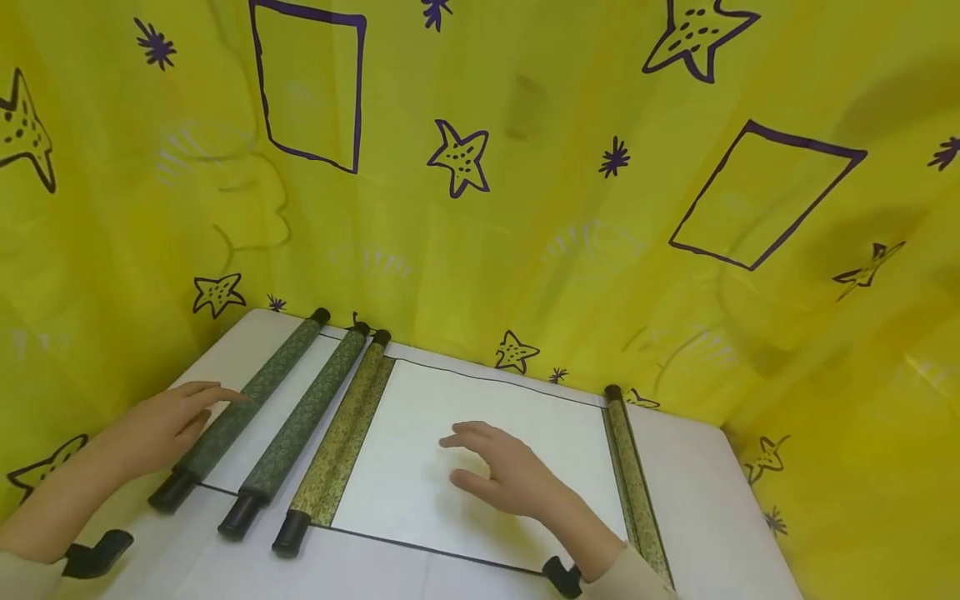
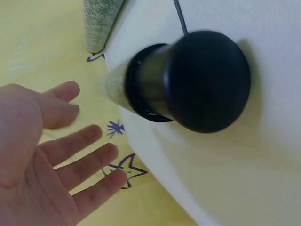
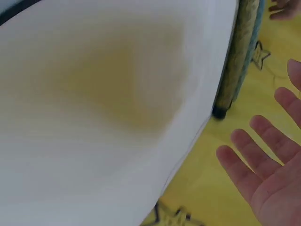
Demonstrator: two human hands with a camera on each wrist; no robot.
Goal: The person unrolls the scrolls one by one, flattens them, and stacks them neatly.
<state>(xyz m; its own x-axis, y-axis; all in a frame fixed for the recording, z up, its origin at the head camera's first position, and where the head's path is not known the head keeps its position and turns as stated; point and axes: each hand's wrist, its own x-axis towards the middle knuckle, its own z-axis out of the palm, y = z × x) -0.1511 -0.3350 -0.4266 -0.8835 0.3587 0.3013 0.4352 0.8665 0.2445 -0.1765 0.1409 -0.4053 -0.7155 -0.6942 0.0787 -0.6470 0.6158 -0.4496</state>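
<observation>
A gold-patterned scroll lies spread on the table, its white sheet [image 1: 420, 433] between a left roller [image 1: 341, 433] and a right roller [image 1: 636, 475]. To its left is a green scroll with two rollers, the outer one [image 1: 255, 404] and the inner one [image 1: 307, 412], a narrow white strip between them. My left hand [image 1: 161, 425] is at the outer green roller, fingers loosely extended and overlapping it in the head view. In the left wrist view, a black end knob [image 2: 209, 82] looms beside that hand's spread fingers. Over the white sheet hovers my right hand [image 1: 506, 471], fingers relaxed, holding nothing.
A yellow curtain [image 1: 525, 233] with purple stars and frames surrounds the table on the back and sides. The white tabletop [image 1: 697, 492] has rounded corners. Black wrist mounts [image 1: 97, 554] stick out below both wrists.
</observation>
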